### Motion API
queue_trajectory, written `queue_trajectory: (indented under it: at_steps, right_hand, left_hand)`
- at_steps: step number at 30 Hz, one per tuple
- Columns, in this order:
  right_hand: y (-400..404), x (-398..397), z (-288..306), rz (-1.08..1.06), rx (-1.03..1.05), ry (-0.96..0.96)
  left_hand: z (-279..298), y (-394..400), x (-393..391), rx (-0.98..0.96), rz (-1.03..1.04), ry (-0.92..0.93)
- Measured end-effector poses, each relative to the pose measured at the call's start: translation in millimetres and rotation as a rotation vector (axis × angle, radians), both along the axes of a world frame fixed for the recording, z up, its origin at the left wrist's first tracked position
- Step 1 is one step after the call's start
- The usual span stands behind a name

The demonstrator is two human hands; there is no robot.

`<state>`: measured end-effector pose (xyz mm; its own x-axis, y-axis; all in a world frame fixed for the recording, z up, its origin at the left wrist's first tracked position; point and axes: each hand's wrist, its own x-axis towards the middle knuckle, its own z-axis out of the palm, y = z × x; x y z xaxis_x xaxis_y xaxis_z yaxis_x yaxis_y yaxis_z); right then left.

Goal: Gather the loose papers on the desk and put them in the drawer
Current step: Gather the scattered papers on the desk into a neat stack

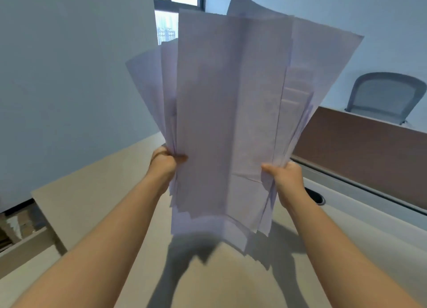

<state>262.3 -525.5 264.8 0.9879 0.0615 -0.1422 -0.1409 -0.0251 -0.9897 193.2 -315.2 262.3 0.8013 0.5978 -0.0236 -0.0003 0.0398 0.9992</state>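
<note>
Two hands up, one uneven stack of papers (226,123) held upright between them, above the table (97,192). Left hand (165,161) grip clenched on the stack's left edge; right hand (285,177) grip clenched on its right edge, thumb in front. Sheets fan out above both grips; exact sheet count not readable. One chair (385,95) far beyond the right grip.

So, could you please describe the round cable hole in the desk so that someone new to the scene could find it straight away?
Start at the pale desk and go to its far right side, where a brown divider panel runs along the back. Just in front of it, beside the right hand gripping the papers, is the cable hole. It is the only dark opening in the desktop.
</note>
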Motion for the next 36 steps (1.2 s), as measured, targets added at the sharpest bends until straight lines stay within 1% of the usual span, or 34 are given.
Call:
queue_trajectory:
  at_steps: [4, 8, 15, 19, 21, 23, 26, 29, 32, 36]
  right_hand:
    - [-1.2, 2.6, 8.6, -0.012, 0.066, -0.040]
    - [-6.9, 4.1, 0.3, 0.024, 0.101, -0.032]
    - [-14.2, 15.0, -24.6, 0.116, 0.019, 0.014]
    - [-12.2, 21.8, -29.1, 0.146, 0.019, 0.025]
    - [-9.3, 26.2, -25.2, 0.155, 0.027, -0.003]
    - [-7.2, 31.1, -20.6, 0.158, 0.037, -0.039]
    - [-7.1, 37.1, -18.0, 0.157, 0.055, -0.062]
    - [-3.9, 39.7, -23.2, 0.155, 0.067, -0.053]
    - [7.6, 39.2, -25.3, 0.117, 0.069, -0.052]
    - [14.8, 46.0, -19.3, 0.020, 0.089, -0.114]
  left_hand:
    - [16.4, -7.2, -0.6, -0.028, -0.075, -0.093]
    - [2.8, -7.5, -1.0, -0.023, -0.108, -0.070]
    - [-27.8, 3.4, 11.4, -0.036, -0.121, 0.003]
    - [-41.4, 12.0, 21.3, -0.096, -0.124, -0.011]
    - [-39.6, 17.1, 30.9, -0.132, -0.118, -0.036]
    - [-33.7, 23.4, 40.0, -0.123, -0.132, -0.072]
    - [-29.1, 32.6, 45.3, -0.103, -0.155, -0.084]
    - [-36.7, 31.7, 47.7, -0.106, -0.179, -0.042]
    - [-41.9, 19.2, 57.4, -0.093, -0.131, -0.051]
    - [-29.4, 17.2, 65.2, -0.068, -0.095, -0.106]
